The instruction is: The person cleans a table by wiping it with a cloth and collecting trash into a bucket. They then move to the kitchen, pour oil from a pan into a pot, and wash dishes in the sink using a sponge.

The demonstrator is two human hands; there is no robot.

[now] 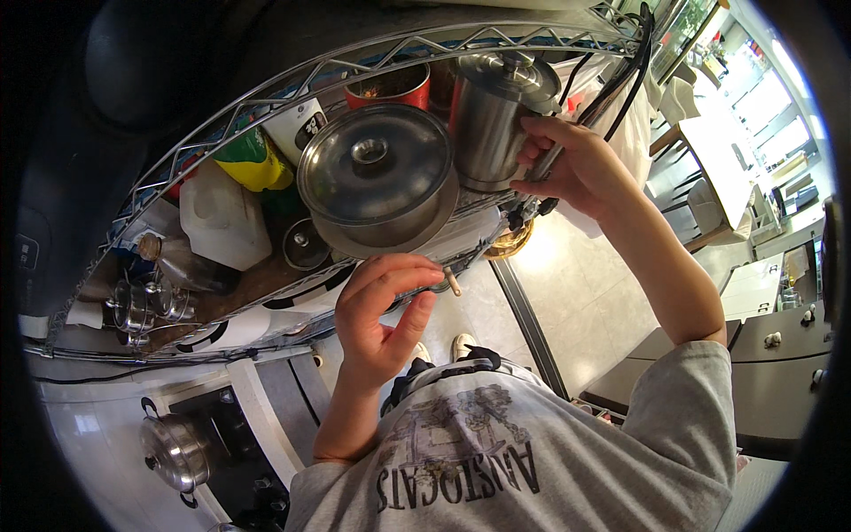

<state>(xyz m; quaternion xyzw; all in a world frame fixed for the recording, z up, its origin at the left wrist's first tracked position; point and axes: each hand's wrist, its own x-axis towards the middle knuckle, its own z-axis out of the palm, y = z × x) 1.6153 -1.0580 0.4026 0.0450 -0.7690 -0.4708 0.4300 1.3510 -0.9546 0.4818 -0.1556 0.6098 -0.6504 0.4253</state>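
My left hand (382, 319) is just in front of the shelf edge, below a lidded metal pot (375, 163). Its fingers are curved, with a gap between them and the thumb, and hold nothing visible. Beyond the fingertips pokes the end of a small beige handle (453, 282). My right hand (572, 156) reaches to the shelf's right end, around a metal post (546, 163). Its forefinger lies against or close to a tall stainless steel lidded canister (488, 126). Whether the fingers grip the post or a handle is hidden.
A red pot (387, 90), a green-yellow package (256, 156), a white plastic jug (223, 219) and a corked bottle (189, 263) crowd the wire shelf (425, 40). Black cables (628, 86) run along its right post. A steel pot (174, 452) stands on the black cooktop (233, 439).
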